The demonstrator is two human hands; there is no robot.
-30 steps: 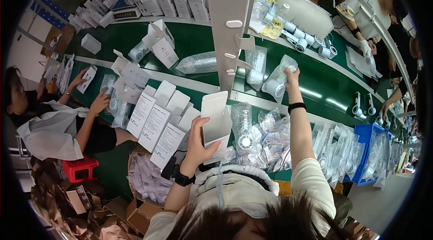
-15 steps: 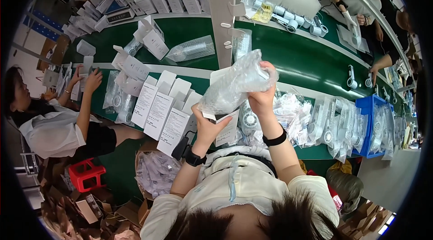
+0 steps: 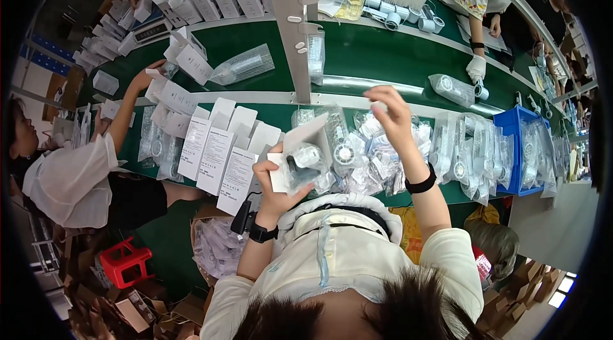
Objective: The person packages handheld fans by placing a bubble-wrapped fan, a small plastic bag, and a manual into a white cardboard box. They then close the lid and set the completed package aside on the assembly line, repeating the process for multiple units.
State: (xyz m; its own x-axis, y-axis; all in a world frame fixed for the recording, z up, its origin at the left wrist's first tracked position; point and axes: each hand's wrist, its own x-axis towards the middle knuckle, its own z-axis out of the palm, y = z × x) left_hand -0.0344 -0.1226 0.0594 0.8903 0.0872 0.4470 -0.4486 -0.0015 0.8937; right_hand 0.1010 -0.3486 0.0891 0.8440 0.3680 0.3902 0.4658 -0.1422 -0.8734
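Observation:
My left hand (image 3: 276, 187) is wrapped round a white cardboard box (image 3: 276, 175) with its lid flap raised. Inside the box sits a device in bubble wrap (image 3: 308, 158), its rounded end showing at the opening. My right hand (image 3: 393, 116) is lifted to the right of the box, fingers loosely bent and apart, holding nothing. Below it lies a pile of small clear-bagged parts (image 3: 396, 155). Just right of the box, a bubble-bagged device with a round grille (image 3: 345, 151) rests on the green table.
White boxes with raised flaps (image 3: 223, 155) stand to my left. More bagged devices (image 3: 472, 155) line up at right, beside a blue bin (image 3: 511, 129). A metal post (image 3: 290, 27) rises ahead. A co-worker (image 3: 70, 174) reaches across the left side; a gloved hand (image 3: 476, 68) works at far right.
The bubble-wrapped device has gone down into the box. My right hand has let go of it and moved right. At left, the co-worker's arm now stretches toward the far boxes.

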